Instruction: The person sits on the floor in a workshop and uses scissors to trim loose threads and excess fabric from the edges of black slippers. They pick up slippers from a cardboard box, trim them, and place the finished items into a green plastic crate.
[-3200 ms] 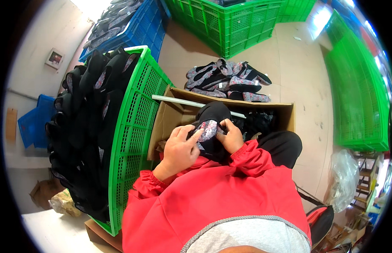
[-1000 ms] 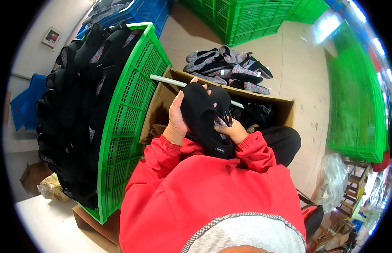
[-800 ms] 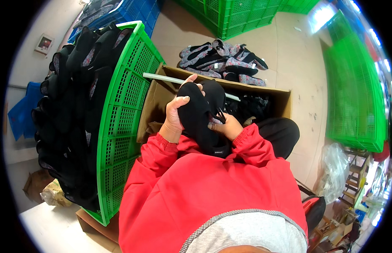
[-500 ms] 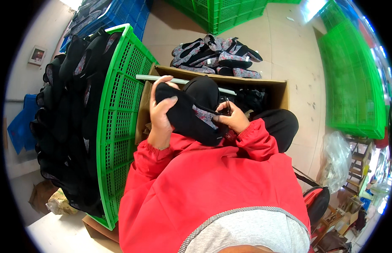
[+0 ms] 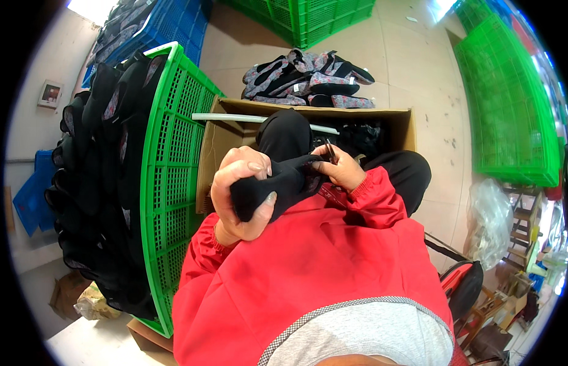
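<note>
A black cloth shoe [image 5: 279, 185] is held across my lap between both hands. My left hand [image 5: 227, 194] is closed round one end of it, with the thumb pressed on the near side. At the shoe's other end, my right hand [image 5: 346, 172] pinches the edge of the opening. The same hand also has a slim dark tool [image 5: 330, 150] in its fingers, its tip pointing up; its exact kind is hard to make out. The shoe's patterned lining is mostly hidden now.
Beyond my knees stands a cardboard box [image 5: 381, 112] with dark things inside and a pale rod [image 5: 226, 118] across it. Several floral-lined shoes [image 5: 308, 82] lie piled behind it. On the left, a green crate [image 5: 151, 201] borders many black shoes [image 5: 97, 189]. Another green crate [image 5: 510, 104] stands right.
The shoe has been turned and squeezed, so its floral lining no longer shows plainly. My left hand has come lower and wrapped round its end. The right hand stays nearly in place.
</note>
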`<action>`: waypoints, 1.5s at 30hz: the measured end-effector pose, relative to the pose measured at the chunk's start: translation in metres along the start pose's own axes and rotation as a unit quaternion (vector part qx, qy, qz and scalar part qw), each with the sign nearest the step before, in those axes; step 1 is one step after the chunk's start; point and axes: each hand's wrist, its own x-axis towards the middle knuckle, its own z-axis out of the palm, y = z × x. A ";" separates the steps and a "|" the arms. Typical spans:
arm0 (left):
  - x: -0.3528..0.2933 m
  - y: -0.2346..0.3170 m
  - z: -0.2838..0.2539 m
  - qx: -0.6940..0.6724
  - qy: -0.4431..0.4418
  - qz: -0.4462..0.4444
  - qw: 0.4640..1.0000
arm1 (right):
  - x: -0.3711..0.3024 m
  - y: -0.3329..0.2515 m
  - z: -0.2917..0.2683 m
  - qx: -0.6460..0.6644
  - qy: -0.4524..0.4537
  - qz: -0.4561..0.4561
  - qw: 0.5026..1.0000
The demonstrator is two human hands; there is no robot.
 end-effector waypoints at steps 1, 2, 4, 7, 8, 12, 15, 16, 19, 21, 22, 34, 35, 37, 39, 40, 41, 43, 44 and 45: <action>0.000 -0.001 0.003 0.002 -0.002 0.015 1.000 | 0.000 0.001 -0.001 -0.034 -0.008 -0.001 0.999; 0.002 0.000 0.006 -0.005 -0.013 0.019 1.000 | 0.000 0.002 -0.002 -0.067 -0.016 -0.001 0.998; 0.002 0.004 0.017 0.015 -0.035 0.026 0.999 | 0.004 0.005 0.000 -0.169 -0.019 -0.039 0.985; 0.006 0.011 0.041 0.021 -0.079 0.056 0.995 | 0.016 0.034 -0.005 -0.222 0.023 -0.021 0.974; 0.004 0.009 0.047 0.004 -0.082 0.066 0.994 | 0.017 0.043 -0.011 -0.196 0.036 -0.016 0.980; 0.003 0.002 0.045 -0.057 -0.027 0.024 0.998 | 0.014 0.051 0.005 -0.044 0.097 -0.031 0.994; 0.005 -0.004 0.035 0.008 0.159 -0.028 0.987 | 0.005 0.031 0.014 -0.024 0.126 -0.073 0.989; 0.011 -0.004 0.036 0.000 0.247 -0.094 0.965 | 0.004 0.022 0.012 0.012 0.118 -0.080 0.990; 0.010 -0.011 0.013 -0.011 0.315 -0.252 0.915 | -0.011 -0.011 -0.001 0.102 0.096 -0.036 0.990; 0.008 -0.030 -0.008 -0.109 0.424 -0.307 0.845 | -0.010 -0.012 -0.007 0.159 0.121 -0.095 0.975; 0.001 -0.040 -0.019 -0.120 0.441 -0.325 0.828 | -0.010 -0.010 -0.012 0.160 0.130 -0.116 0.972; -0.032 -0.079 -0.049 -0.118 0.495 -0.385 0.770 | -0.006 -0.018 0.004 -0.019 0.038 -0.087 0.995; -0.034 -0.076 -0.045 -0.128 0.487 -0.382 0.775 | -0.003 -0.016 0.006 -0.030 0.036 -0.082 0.996; -0.045 -0.082 -0.054 -0.142 0.491 -0.362 0.779 | 0.001 -0.019 0.013 -0.128 0.008 -0.114 0.985; -0.042 -0.078 -0.047 -0.147 0.505 -0.344 0.778 | 0.007 -0.009 0.006 -0.169 -0.048 -0.194 0.965; -0.040 -0.076 -0.046 -0.171 0.509 -0.340 0.772 | 0.005 -0.011 0.004 -0.205 -0.038 -0.160 0.965; -0.040 -0.076 -0.047 -0.198 0.508 -0.338 0.767 | 0.004 -0.009 -0.003 -0.199 -0.027 -0.072 0.977; -0.043 -0.079 -0.055 -0.232 0.499 -0.343 0.761 | 0.000 -0.010 -0.003 -0.172 -0.040 -0.072 0.982; -0.041 -0.069 -0.056 -0.236 0.501 -0.349 0.756 | -0.003 -0.003 -0.003 -0.143 -0.049 -0.085 0.985; -0.038 -0.059 -0.053 -0.244 0.503 -0.356 0.748 | -0.006 -0.002 0.002 -0.112 -0.056 -0.114 0.986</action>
